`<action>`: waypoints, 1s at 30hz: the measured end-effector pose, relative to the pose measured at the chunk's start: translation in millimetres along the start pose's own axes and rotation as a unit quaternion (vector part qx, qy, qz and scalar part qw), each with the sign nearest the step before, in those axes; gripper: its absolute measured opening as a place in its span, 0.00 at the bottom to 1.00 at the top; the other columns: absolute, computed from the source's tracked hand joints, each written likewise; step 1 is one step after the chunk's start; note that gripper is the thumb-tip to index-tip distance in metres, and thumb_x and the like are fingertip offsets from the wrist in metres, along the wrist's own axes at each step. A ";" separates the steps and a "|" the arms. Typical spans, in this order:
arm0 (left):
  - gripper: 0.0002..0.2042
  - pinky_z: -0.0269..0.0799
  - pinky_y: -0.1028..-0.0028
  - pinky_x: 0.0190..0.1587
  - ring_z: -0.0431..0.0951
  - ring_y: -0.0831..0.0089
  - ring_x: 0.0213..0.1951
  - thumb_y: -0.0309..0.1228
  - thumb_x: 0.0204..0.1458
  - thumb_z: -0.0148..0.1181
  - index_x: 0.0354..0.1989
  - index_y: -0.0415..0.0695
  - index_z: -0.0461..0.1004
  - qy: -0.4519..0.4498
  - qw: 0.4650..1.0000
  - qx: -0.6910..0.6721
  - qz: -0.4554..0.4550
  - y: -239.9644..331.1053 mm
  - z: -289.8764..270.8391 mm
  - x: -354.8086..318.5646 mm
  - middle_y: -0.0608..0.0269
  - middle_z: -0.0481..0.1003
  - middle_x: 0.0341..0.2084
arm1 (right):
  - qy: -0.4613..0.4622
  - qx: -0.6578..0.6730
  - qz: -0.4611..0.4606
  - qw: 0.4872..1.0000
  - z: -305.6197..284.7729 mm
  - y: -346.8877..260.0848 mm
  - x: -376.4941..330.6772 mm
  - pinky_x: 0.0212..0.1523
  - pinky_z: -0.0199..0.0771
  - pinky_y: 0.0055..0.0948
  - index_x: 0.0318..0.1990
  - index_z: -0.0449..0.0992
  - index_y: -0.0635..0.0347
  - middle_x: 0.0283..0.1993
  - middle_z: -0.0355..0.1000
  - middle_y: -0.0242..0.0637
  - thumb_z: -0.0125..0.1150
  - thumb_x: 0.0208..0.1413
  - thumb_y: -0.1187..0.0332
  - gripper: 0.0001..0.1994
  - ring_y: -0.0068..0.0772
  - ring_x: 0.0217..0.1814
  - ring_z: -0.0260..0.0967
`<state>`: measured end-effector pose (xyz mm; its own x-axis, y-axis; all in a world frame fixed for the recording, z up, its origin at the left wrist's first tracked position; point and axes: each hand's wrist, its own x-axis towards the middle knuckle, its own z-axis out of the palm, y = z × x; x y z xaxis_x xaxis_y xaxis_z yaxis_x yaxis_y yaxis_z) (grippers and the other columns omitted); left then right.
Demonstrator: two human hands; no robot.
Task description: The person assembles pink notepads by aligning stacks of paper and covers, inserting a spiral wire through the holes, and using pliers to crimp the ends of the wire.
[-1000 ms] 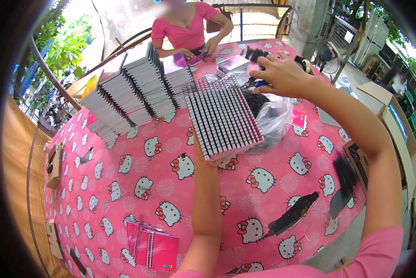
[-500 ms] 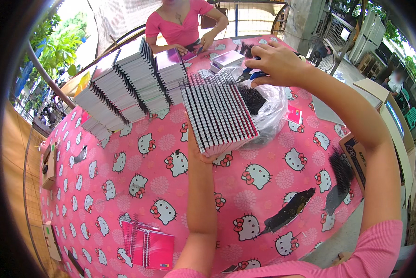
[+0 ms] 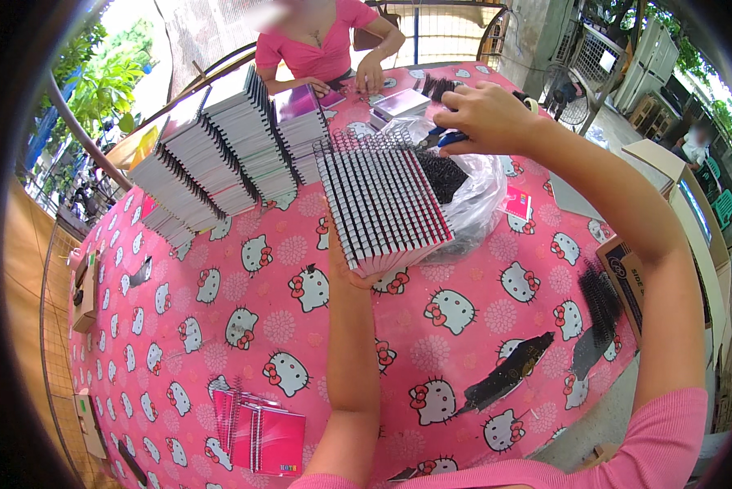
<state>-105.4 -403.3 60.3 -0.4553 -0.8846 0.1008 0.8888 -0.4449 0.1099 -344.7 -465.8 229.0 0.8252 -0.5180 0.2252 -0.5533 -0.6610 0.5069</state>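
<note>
A thick block of spiral-bound notebooks (image 3: 386, 212) stands tilted in front of me, its black wire bindings lined up in rows toward me. My left hand (image 3: 356, 275) grips the block from its left and lower side; most of its fingers are hidden behind the pages. Over the far right corner, my right hand (image 3: 492, 118) is closed around blue-handled pliers (image 3: 450, 138). Loose coil ends (image 3: 349, 143) stick out past the block's far edge, left of the pliers. Beside the block, a clear plastic bag (image 3: 480, 200) holds a mass of black coils (image 3: 443, 175).
Tall notebook stacks (image 3: 231, 143) stand at the far left. Pink notebooks (image 3: 276, 440) lie near me on the pink tablecloth (image 3: 301, 326). Black coils (image 3: 600, 297) rest by a cardboard box (image 3: 626, 285) at right. Across the table sits a co-worker (image 3: 321, 45) in pink.
My right hand has lowered slightly with the pliers. The notebook block has shifted a little to the left. Across the table, the co-worker's hand has moved a little to the right.
</note>
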 end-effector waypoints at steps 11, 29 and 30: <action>0.30 0.69 0.53 0.52 0.73 0.58 0.50 0.55 0.56 0.45 0.57 0.44 0.63 -0.047 0.999 0.010 -0.009 -14.1 18.2 -3.3 0.54 0.69 0.52 | -0.219 0.048 0.172 0.959 -9.6 -9.2 -8.5 0.29 0.71 0.39 0.23 0.74 0.63 0.22 0.70 0.44 0.52 0.45 0.34 0.33 0.45 0.27 0.71; 0.31 0.70 0.52 0.52 0.74 0.57 0.49 0.55 0.54 0.47 0.57 0.42 0.63 -0.071 0.997 0.022 -0.029 -16.2 20.5 -8.3 0.51 0.70 0.51 | -0.031 -0.005 0.086 0.996 2.5 -4.9 -18.9 0.41 0.67 0.34 0.32 0.72 0.61 0.32 0.70 0.38 0.59 0.43 0.39 0.29 0.39 0.38 0.70; 0.31 0.70 0.52 0.52 0.74 0.57 0.49 0.56 0.54 0.47 0.57 0.42 0.63 -0.064 0.997 0.015 -0.033 -16.5 20.3 -7.6 0.52 0.70 0.51 | -0.018 -0.013 0.085 0.996 3.4 -4.4 -19.3 0.41 0.67 0.34 0.32 0.71 0.61 0.31 0.69 0.38 0.60 0.42 0.39 0.29 0.39 0.37 0.69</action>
<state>-117.7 -386.3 77.8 -0.5175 -0.8275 0.2179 0.8555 -0.4954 0.1504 -358.5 -454.7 219.6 0.7149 -0.6406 0.2803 -0.6813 -0.5478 0.4855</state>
